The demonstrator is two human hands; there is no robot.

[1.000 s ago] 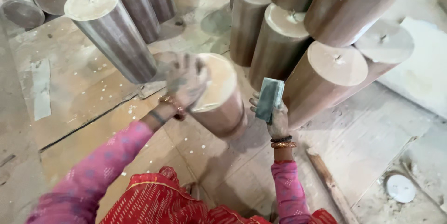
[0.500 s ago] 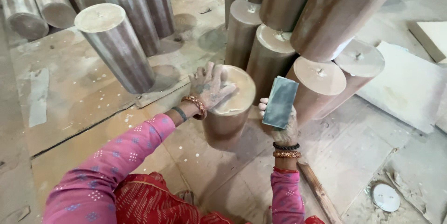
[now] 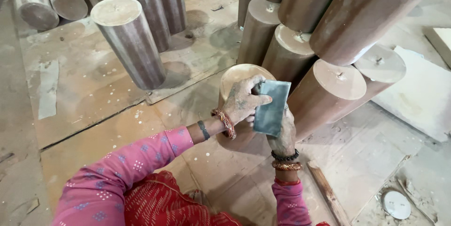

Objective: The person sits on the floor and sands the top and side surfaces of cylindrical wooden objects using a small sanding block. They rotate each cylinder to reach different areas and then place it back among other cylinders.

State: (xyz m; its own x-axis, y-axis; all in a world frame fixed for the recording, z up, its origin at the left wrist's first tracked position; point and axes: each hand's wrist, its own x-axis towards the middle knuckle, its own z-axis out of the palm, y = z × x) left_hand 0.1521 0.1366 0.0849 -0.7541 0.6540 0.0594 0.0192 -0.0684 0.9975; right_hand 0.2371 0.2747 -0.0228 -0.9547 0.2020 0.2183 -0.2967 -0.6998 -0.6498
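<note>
A short brown wooden cylinder (image 3: 235,78) stands upright on the floor in front of me, its pale flat top partly covered by my hands. My right hand (image 3: 283,134) holds a grey rectangular block (image 3: 271,108) up beside the cylinder's right edge. My left hand (image 3: 243,100) rests on the cylinder's top and its thumb and fingers also pinch the block's left edge. Both wrists wear bangles, and my sleeves are pink.
Several tall brown cylinders (image 3: 329,89) lean in a stack right behind and to the right. Striped cylinders (image 3: 129,42) stand and lie at the upper left. A wooden stick (image 3: 326,193) and a round white disc (image 3: 396,204) lie on the dusty floor at lower right.
My left hand has slid across the cylinder top to the right and taken hold of the block's edge. The view has shifted closer over the cylinder.
</note>
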